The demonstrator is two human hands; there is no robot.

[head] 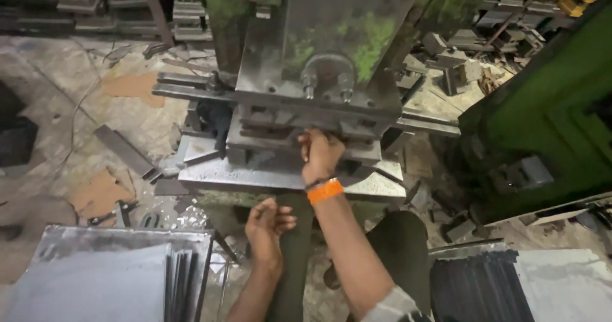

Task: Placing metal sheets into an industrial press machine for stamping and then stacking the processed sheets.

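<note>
The right hand, with an orange band around its wrist, is reaching forward into the gap of a heavy press, its fingers curling over something at the front edge of the lower die block; the grip is looking narrow, but whatever it is closing on is hidden behind the knuckles, so I cannot tell what it is holding or whether it is holding anything. Just beneath that grip, the flat steel bed plate of the press is serving as the worktop, with small metal blocks resting on it to the left of the hand. The left hand is hanging lower and nearer the body, below the bed plate's front edge, its fingers loosely bent against a dark upright part of the press stand; whether it is gripping anything I cannot tell. Down and left of that hand, a stack of thin grey metal sheets is lying flat. Down and right of the right forearm, a stack of dark strips is sitting beside another pale sheet. Scrap pieces are lying across the floor around the machine.
</note>
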